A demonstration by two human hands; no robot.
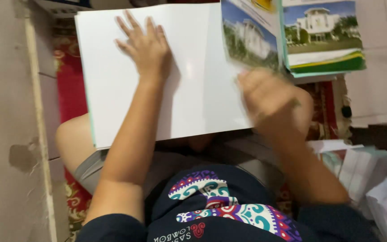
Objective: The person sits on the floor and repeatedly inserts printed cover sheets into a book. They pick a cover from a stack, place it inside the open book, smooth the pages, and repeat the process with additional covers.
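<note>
My left hand (145,45) lies flat, fingers spread, on a large blank white sheet (193,85) that rests over my lap. My right hand (269,98) is blurred at the sheet's right edge, its fingers closed on the lower corner of a printed cover (249,38) showing a white building, sky and greenery. That cover is lifted and curled over the white sheet.
A stack of matching printed covers (323,40) with green and yellow bands lies at the upper right. Loose white paper bundles (372,188) pile up at the lower right. A red patterned rug (70,89) lies underneath, a pale wall (5,112) on the left, tiled floor (381,89) at right.
</note>
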